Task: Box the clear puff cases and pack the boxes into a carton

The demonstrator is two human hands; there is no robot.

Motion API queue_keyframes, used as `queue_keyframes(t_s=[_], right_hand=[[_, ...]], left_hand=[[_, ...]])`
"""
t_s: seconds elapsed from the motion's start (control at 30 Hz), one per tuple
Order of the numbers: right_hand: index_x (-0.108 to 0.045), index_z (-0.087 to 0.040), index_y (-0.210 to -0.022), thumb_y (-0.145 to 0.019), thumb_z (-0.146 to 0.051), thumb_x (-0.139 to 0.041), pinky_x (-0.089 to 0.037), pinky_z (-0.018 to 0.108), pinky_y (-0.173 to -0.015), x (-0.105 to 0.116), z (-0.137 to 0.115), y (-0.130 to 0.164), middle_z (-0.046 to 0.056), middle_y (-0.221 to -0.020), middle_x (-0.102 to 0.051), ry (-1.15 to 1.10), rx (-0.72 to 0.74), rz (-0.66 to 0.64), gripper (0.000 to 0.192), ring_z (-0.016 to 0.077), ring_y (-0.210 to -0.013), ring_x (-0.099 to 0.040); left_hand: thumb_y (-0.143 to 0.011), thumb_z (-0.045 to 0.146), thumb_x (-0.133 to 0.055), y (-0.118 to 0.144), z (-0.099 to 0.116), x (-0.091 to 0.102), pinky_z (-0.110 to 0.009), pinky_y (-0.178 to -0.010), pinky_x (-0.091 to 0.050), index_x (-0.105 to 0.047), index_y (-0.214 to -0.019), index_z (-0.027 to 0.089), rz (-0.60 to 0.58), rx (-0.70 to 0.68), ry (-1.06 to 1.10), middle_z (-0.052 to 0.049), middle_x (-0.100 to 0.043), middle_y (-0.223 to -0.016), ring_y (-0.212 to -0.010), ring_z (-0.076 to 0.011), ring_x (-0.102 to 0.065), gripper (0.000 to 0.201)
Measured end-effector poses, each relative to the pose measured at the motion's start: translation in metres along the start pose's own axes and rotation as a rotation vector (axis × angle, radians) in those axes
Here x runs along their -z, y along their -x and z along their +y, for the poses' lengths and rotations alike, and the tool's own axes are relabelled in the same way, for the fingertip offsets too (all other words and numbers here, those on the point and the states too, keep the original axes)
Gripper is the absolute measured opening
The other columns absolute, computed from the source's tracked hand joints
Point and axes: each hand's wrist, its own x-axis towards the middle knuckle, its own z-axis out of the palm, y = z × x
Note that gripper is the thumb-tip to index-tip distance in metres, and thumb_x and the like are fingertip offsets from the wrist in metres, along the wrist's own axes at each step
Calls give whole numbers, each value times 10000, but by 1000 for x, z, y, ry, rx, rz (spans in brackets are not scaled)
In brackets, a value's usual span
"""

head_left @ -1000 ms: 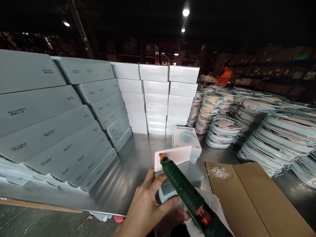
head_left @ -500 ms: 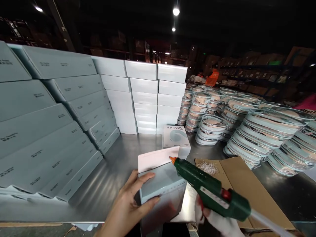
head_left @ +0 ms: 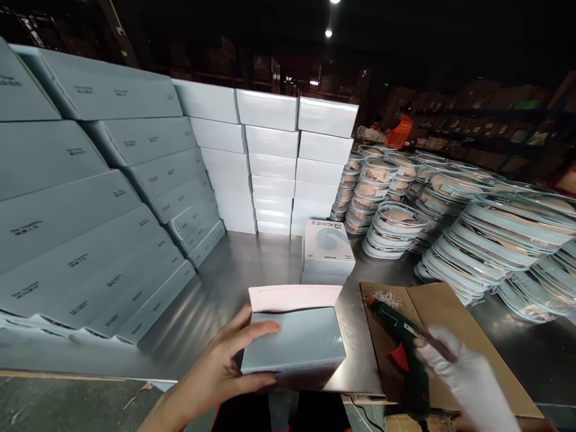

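My left hand (head_left: 220, 360) grips a light blue carton (head_left: 294, 339) over the front edge of the metal table, fingers on its top and thumb below. The carton's flap (head_left: 294, 298), pale pink inside, stands up along the far edge. To the right, my white-gloved right hand (head_left: 463, 366) is closed around the rear of a dark green glue gun (head_left: 396, 318) with a red trigger, somewhat blurred. The gun's orange nozzle is over the opened-out cardboard (head_left: 472, 348), beside white glue scraps (head_left: 386, 296).
High stacks of light blue cartons (head_left: 130, 144) and white cartons (head_left: 270, 141) wall the left and back of the metal table (head_left: 234, 264). A printed carton (head_left: 329, 243) lies behind the held one. Stacked clear oval packs (head_left: 477, 246) fill the right. A person in orange (head_left: 399, 131) is far behind.
The glue gun has moved from the carton's flap right and down to the cardboard. My right hand has shifted from its handle to its rear. The carton has turned and tilted in my left hand.
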Motion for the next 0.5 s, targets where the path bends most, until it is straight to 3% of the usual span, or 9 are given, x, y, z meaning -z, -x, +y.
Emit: queue_keyframes(t_s=[0.03, 0.1, 0.17, 0.27, 0.4, 0.43, 0.5], right_hand=[[-695, -261, -1218, -657, -531, -891, -589, 412, -981, -16, -11, 1, 87, -1060, -803, -15, 117, -57, 653, 313, -1014, -761], [-419, -260, -1558, -671, -493, -909, -447, 471, -1169, -51, -30, 0, 141, -1469, -624, -28, 331, -288, 1039, 321, -1325, -620], [-244, -277, -1645, -660, -470, -936, -314, 521, -1247, -77, -37, -5, 152, -1613, -467, -10, 415, -485, 1219, 333, -1482, -458], [-345, -334, -1607, -696, -454, -930, -284, 539, -1255, -93, -27, -13, 126, -1596, -497, 14, 504, -532, 1089, 341, -1482, -459], [-368, -407, -1565, -837, -288, -828, -402, 448, -1201, -95, -18, -11, 82, -1506, -582, 16, 767, -545, 869, 270, -1420, -537], [-368, -406, -1553, -850, -219, -790, -436, 408, -1174, -98, -22, -8, 67, -1429, -629, 26, 829, -572, 841, 245, -1391, -562], [-406, -375, -1504, -835, -126, -729, -485, 352, -1118, -105, -36, -2, 44, -1263, -670, 59, 953, -610, 784, 216, -1323, -597]], left_hand=[[-787, 382, -880, -1, 1, 1, -328, -974, -593, -722, -1293, 385, -2, -7, -1, -80, -654, -1327, -1223, -288, -670, 530], [-810, 401, -864, -2, 2, 3, -328, -976, -594, -707, -1307, 385, 14, -39, -5, -88, -621, -1380, -1246, -292, -659, 521], [-842, 440, -833, -3, 2, 0, -325, -952, -606, -692, -1310, 385, 26, -93, -12, -95, -597, -1399, -1236, -293, -666, 493], [-885, 462, -787, -8, 4, -12, -322, -972, -595, -656, -1276, 378, 105, -199, 71, -87, -522, -1440, -1264, -283, -654, 421], [-923, 371, -766, -15, 5, -28, -378, -1093, -541, -433, -1420, 442, 351, -415, 382, -47, -470, -1378, -1333, -243, -607, 603], [-938, 330, -751, -16, 5, -28, -396, -1105, -537, -407, -1451, 440, 350, -456, 383, -46, -489, -1320, -1336, -241, -595, 627], [-961, 254, -716, -17, 6, -22, -395, -1095, -544, -512, -1416, 394, 247, -485, 247, -56, -501, -1226, -1351, -261, -553, 518]])
